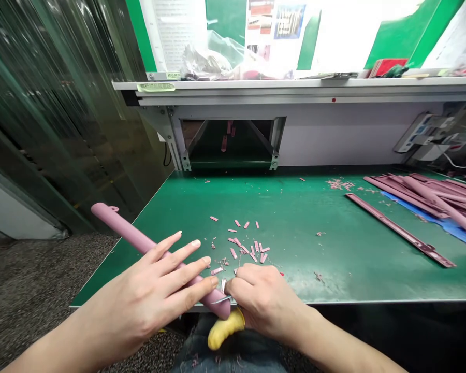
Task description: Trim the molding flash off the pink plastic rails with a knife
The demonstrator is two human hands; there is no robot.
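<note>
My left hand [155, 290] rests over a long pink plastic tube [118, 225], holding it across the near left corner of the green table [295, 228]. The tube's far end, with a small lug, sticks out past the table's left edge. My right hand [264, 298] is closed around a yellow-handled knife [223, 331], its small metal blade [222, 298] touching the tube's near end. Several small pink offcuts [248, 248] lie scattered on the mat just beyond both hands.
A pile of long pink parts [435, 199] lies at the right on a blue sheet [450, 225]; one flat pink strip [399, 230] lies apart. A chute opening [231, 142] sits at the back under a shelf [295, 85]. Clear curtain strips [54, 103] hang at left.
</note>
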